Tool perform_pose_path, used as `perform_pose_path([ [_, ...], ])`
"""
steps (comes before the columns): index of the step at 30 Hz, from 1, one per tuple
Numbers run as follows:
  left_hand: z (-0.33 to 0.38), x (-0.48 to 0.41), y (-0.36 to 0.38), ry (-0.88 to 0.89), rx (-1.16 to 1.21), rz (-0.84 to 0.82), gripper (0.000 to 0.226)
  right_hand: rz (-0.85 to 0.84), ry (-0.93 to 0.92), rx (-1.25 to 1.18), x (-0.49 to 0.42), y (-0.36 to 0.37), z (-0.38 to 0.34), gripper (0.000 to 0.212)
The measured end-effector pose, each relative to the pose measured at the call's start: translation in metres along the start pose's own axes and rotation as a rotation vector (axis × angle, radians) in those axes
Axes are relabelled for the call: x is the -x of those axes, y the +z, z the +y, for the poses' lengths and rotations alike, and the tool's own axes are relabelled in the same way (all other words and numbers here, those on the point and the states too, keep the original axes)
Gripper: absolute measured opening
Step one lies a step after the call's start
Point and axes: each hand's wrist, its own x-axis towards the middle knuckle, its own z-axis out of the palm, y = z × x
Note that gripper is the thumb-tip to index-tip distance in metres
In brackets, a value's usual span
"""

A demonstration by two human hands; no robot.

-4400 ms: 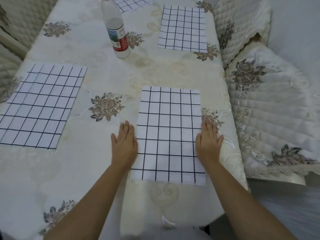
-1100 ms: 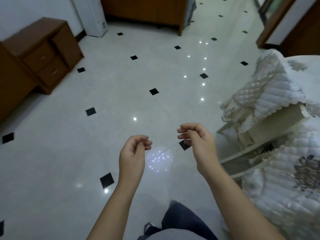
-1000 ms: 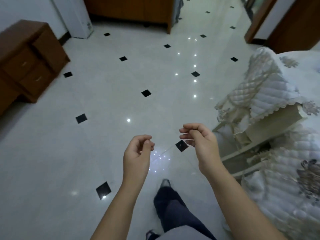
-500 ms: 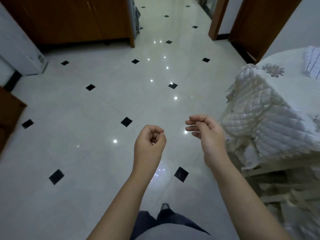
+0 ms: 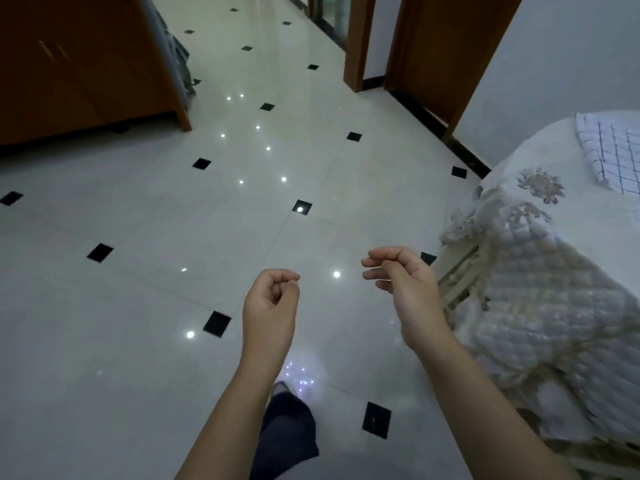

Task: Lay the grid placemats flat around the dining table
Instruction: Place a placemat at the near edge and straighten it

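One white placemat with a dark grid lies on the dining table at the far right edge of view, partly cut off by the frame. My left hand hovers over the floor with its fingers curled into a loose fist and nothing visible in it. My right hand is a little to its right, with curled fingers and thumb near the fingertips, and also looks empty. Both hands are well left of the table and touch nothing.
A chair with a quilted cream cover stands against the table on the right. Glossy pale floor tiles with small black squares fill the middle. A brown cabinet is at the upper left, and wooden door frames at the upper right.
I have left the smoothed placemat and turned from the table toward the floor. In the last second the view has swung right, which brings the table corner and a placemat into sight; my hands stay curled.
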Motion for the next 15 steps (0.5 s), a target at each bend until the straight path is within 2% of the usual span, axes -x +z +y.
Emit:
perform_pose_path([
  [3,0.03,-0.071,0.006,0.042,-0.008,-0.073,0.026,-0.003,-0.071,-0.005,-0.046,0.035,-0.03,0.034],
  [6,0.052,-0.127,0.029,0.097,-0.033,-0.201,0.026,0.064,-0.112,-0.021,-0.088,0.05,-0.047,0.035],
  [15,0.06,-0.247,0.146,0.106,-0.067,-0.531,0.025,0.433,-0.035,-0.082,-0.219,-0.004,-0.053,0.034],
])
